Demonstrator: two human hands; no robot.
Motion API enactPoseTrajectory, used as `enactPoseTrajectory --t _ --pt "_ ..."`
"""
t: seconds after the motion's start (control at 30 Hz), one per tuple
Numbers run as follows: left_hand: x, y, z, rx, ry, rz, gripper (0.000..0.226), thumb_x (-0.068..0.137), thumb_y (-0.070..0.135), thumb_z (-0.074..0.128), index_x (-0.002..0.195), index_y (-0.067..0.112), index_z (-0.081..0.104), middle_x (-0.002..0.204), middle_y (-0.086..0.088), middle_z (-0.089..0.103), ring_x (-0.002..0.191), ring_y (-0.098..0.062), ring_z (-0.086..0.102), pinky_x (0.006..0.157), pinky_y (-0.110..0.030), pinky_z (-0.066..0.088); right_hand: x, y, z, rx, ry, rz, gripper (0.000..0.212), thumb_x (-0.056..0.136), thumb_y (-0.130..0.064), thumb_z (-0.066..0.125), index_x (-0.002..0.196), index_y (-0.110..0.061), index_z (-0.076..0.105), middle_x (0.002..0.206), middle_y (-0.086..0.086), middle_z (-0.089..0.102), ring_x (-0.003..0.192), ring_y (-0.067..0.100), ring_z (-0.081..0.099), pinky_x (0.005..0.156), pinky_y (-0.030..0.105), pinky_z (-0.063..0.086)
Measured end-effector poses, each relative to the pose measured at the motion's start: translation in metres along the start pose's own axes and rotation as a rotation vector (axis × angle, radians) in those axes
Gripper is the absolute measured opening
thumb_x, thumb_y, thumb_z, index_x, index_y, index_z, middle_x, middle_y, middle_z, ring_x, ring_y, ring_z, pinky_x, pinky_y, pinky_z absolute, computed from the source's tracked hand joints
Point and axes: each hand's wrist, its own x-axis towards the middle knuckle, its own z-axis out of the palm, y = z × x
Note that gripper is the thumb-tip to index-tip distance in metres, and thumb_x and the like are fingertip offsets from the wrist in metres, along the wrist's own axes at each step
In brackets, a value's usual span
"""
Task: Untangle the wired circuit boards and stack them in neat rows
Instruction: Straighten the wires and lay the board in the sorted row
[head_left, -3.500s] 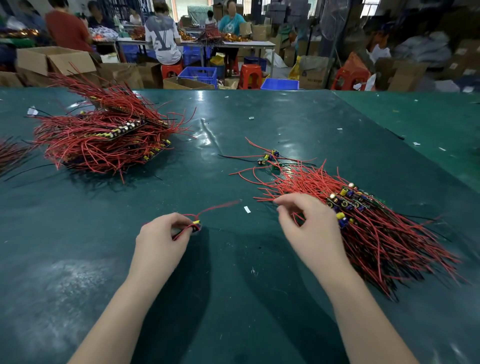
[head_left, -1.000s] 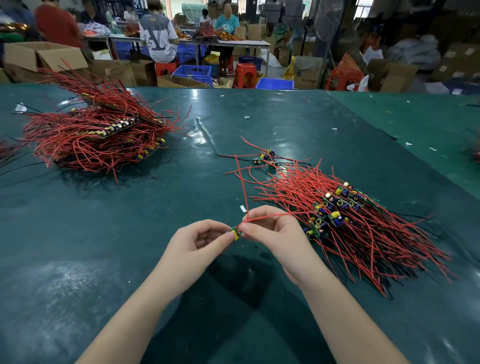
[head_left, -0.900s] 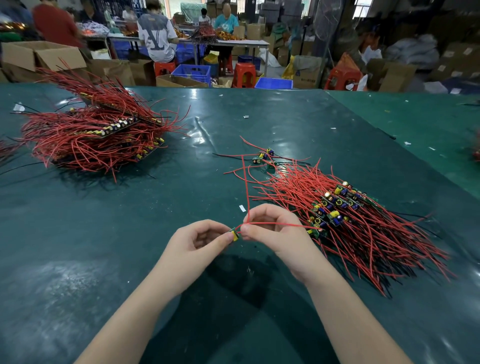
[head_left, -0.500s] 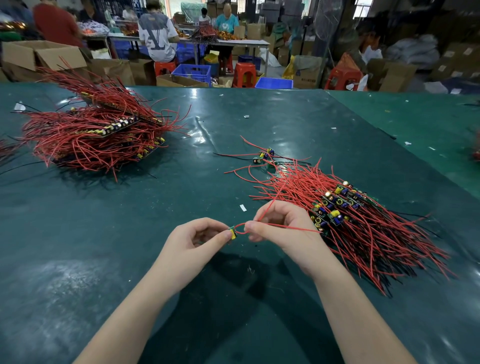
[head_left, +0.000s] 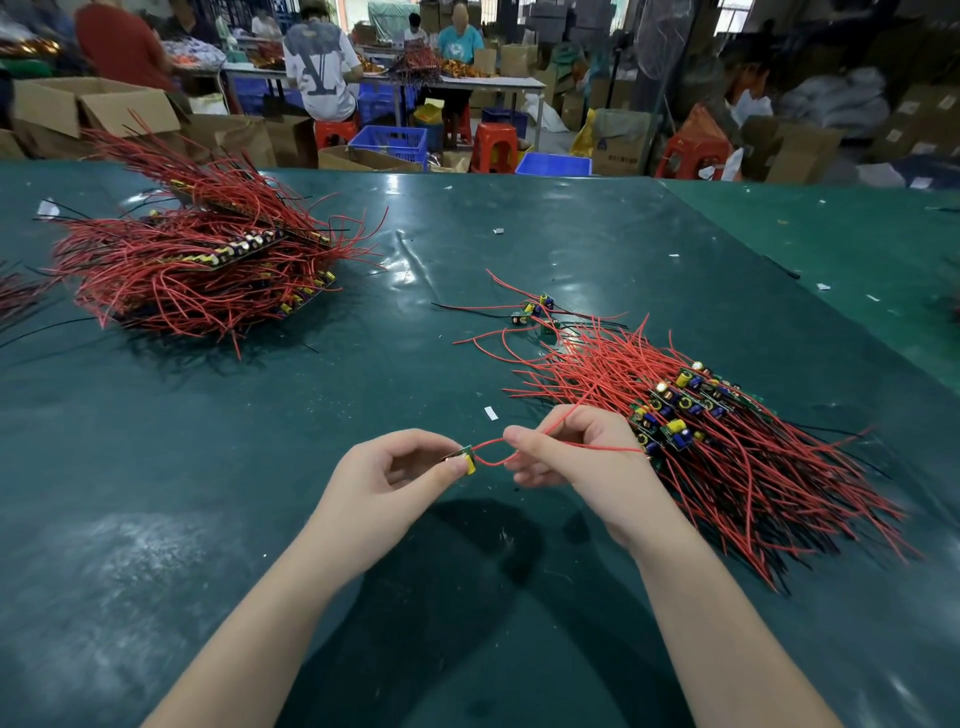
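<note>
Single head-worn wide-angle view, facing forward and down across the dark green glossy counter (head_left: 208, 467); forearms close below, workshop beyond.

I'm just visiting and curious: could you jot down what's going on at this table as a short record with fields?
Surface: dark green table
Left hand: pinches a small circuit board
Right hand: pinches the red wire running from that board
Right pile: boards in rows, red wires fanned out, beside the right hand
Left pile: bigger heap of wired boards, far left
Loose boards: a few beyond the right pile
Background: people seated at another table
</note>
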Motion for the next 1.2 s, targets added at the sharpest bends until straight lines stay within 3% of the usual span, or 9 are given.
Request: enactPoseTrajectory --t 0.07,0.23,0.4,0.53,0.63,0.8,0.9,1.2 --pt "-0.0004 0.0011 -0.0007 -0.034 -0.042 -0.023 0.02 0.073 0.033 0.073 0.088 0.019 0.075 0.087 -0.001 0.076 0.082 -0.011 0.07 0.077 -0.023 0.056 0.0002 -0.0004 -0.0013 -0.008 -0.002 0.007 0.023 0.08 -0.013 0.075 0.059 -0.016 0.067 0.068 0.014 0.072 0.055 0.018 0.067 0.057 0.024 0.055" --pt "-0.0036 0.008 -0.0026 -0.161 -0.226 -0.079 0.023 0.076 0.025 0.069 0.091 0.008 0.074 0.085 -0.008 0.075 0.07 -0.008 0.066 0.06 -0.011 0.047 0.0005 0.0004 -0.0034 0.001 -0.033 0.042 0.025 0.081 -0.015 0.074 0.058 -0.016 0.066 0.07 0.014 0.072 0.055 0.015 0.065 0.057 0.023 0.054" --pt "-0.0052 0.0101 -0.003 -0.232 -0.285 -0.099 0.018 0.077 0.024 0.068 0.088 0.011 0.075 0.089 -0.011 0.075 0.076 -0.011 0.069 0.065 -0.013 0.05 0.0007 0.0033 -0.0008 0.003 -0.079 0.103 0.025 0.079 -0.02 0.075 0.057 -0.018 0.064 0.068 0.01 0.072 0.054 0.014 0.064 0.058 0.024 0.055" --pt "-0.0038 0.0082 -0.0017 -0.364 -0.229 -0.14 0.016 0.076 0.024 0.077 0.089 0.014 0.076 0.092 -0.013 0.074 0.087 -0.018 0.069 0.073 -0.019 0.054 0.0006 -0.0006 -0.0018 0.138 -0.094 0.104 0.019 0.063 -0.034 0.078 0.057 -0.02 0.067 0.066 0.009 0.07 0.052 0.015 0.063 0.057 0.024 0.054" --pt "-0.003 0.0071 -0.0002 -0.364 -0.207 -0.155 0.017 0.078 0.024 0.068 0.088 0.014 0.076 0.091 -0.012 0.074 0.086 -0.018 0.069 0.073 -0.02 0.054 0.0 -0.0007 -0.006 0.184 -0.181 0.073 0.01 0.066 -0.023 0.081 0.066 -0.018 0.072 0.071 0.008 0.071 0.056 0.016 0.065 0.059 0.024 0.055" --pt "-0.004 0.008 0.0006 -0.385 -0.204 -0.186 0.02 0.075 0.027 0.075 0.088 0.012 0.076 0.09 -0.012 0.074 0.084 -0.016 0.07 0.072 -0.022 0.054 -0.0021 0.0018 -0.006 0.022 -0.295 -0.035 0.013 0.072 -0.005 0.076 0.079 -0.016 0.075 0.072 0.003 0.071 0.065 0.014 0.067 0.066 0.02 0.052" --pt "-0.0048 0.009 0.0 -0.38 -0.214 -0.199 0.012 0.079 0.024 0.072 0.088 0.016 0.076 0.093 -0.011 0.075 0.088 -0.017 0.072 0.073 -0.022 0.055 -0.0015 0.0017 -0.0049 0.034 -0.248 -0.07 0.011 0.07 -0.005 0.077 0.074 -0.015 0.076 0.072 0.005 0.072 0.064 0.015 0.068 0.065 0.021 0.053" --pt "-0.0042 0.0084 -0.0014 -0.275 -0.256 -0.183 0.02 0.077 0.029 0.074 0.09 0.014 0.075 0.095 -0.009 0.075 0.089 -0.018 0.072 0.079 -0.024 0.057 -0.0006 0.006 -0.001 0.018 -0.128 -0.08 0.008 0.068 -0.005 0.08 0.07 -0.013 0.077 0.066 0.006 0.071 0.061 0.015 0.065 0.062 0.024 0.054"
